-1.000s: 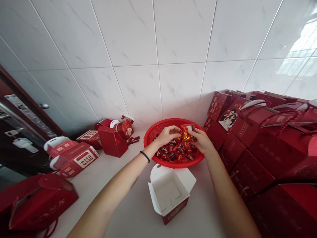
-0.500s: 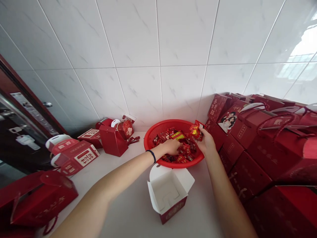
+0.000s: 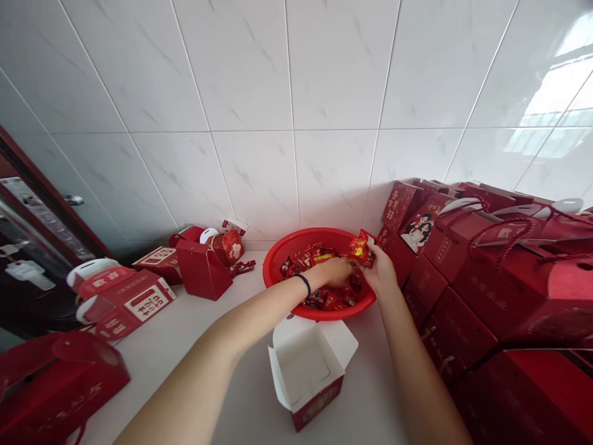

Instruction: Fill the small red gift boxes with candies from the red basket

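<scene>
Red shiny foil packet with gold print [image 3: 361, 247]: appears over the far right part of the round red plastic basket [image 3: 290, 247].
Right hand [image 3: 383, 272]: grasps the packet between thumb and fingers, just beside the basket's right rim.
Left hand [image 3: 338, 272]: reaches down among the small red-wrapped pieces [image 3: 331, 301]; blurred at the fingertips, cannot tell a grasp from a loose touch.
Dark blue band [image 3: 304, 284]: circles the left wrist.
Basket: stands on the white tabletop [image 3: 245, 402], near the far wall of pale marbled tiles [image 3: 250, 74], with the pieces heaped inside.
Open cardboard box, white inside and red outside [image 3: 303, 364]: stands just nearside of the basket, with flaps spread.
Red cardboard boxes with rope handles [image 3: 467, 321]: pile up at right.
Red cardboard gift boxes [image 3: 204, 272]: line the left side.
</scene>
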Demonstrator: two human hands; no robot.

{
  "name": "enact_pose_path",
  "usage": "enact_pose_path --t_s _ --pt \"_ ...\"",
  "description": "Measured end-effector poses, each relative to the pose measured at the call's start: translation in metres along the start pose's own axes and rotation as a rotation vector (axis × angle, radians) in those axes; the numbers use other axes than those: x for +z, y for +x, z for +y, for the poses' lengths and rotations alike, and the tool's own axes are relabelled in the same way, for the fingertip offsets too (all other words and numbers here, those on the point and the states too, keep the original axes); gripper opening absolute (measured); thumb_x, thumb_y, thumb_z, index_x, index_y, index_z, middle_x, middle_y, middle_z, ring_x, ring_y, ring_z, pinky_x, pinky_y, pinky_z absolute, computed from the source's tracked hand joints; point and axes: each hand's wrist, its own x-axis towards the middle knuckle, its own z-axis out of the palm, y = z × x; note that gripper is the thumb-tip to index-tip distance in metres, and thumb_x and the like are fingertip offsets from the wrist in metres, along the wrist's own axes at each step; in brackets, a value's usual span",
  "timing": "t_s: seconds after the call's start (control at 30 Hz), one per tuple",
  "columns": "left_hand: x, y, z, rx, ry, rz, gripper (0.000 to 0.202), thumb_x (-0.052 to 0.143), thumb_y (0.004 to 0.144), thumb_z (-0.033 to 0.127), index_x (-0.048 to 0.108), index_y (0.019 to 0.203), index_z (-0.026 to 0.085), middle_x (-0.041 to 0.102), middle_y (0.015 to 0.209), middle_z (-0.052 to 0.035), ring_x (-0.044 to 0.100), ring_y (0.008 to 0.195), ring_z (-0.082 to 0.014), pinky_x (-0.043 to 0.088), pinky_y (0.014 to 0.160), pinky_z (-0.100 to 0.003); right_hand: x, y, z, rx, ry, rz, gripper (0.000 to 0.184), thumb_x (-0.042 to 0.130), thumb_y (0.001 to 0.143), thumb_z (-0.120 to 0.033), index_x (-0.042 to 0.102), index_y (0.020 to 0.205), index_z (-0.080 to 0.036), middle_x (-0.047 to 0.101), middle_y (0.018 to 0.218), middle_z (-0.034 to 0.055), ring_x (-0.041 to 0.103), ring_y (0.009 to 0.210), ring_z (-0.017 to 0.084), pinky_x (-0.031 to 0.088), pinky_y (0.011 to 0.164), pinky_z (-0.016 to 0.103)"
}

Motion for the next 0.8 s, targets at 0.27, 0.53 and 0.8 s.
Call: enact_pose_path --t_s 0.27,0.53,0.8 --pt "0.005 0.008 -0.012 -0.062 -0.077 -0.043 0.019 0.072 0.057 0.004 0.063 0.053 0.021 0.073 0.067 -0.0075 0.069 0.072 -0.0256 0.05 0.07 -0.03 -0.003 0.005 0.003 -0.02 -0.01 -0.041 0.019 0.074 0.064 -0.02 0.069 0.083 -0.021 0.075 0.077 0.001 0.071 0.07 0.019 0.058 0.061 0.029" --pt "-0.043 -0.039 -0.03 -0.125 -0.452 0.202 0.03 0.059 0.085 0.043 0.073 0.083 0.017 0.074 0.081 -0.0051 0.066 0.072 -0.0188 0.049 0.069 -0.028 -0.003 0.001 -0.002 0.007 -0.066 -0.13 0.016 0.075 0.065 -0.023 0.07 0.079 -0.02 0.074 0.074 0.0002 0.07 0.069 0.018 0.057 0.061 0.028" --pt "-0.041 -0.065 -0.015 -0.117 -0.771 0.424 0.039 0.074 0.071 0.055 0.069 0.072 0.017 0.064 0.071 -0.0003 0.057 0.072 -0.0174 0.042 0.068 -0.028 0.009 -0.026 -0.007 0.055 -0.19 -0.356 0.037 0.088 0.051 -0.027 0.075 0.086 -0.021 0.077 0.088 0.0021 0.07 0.081 0.02 0.055 0.065 0.028"
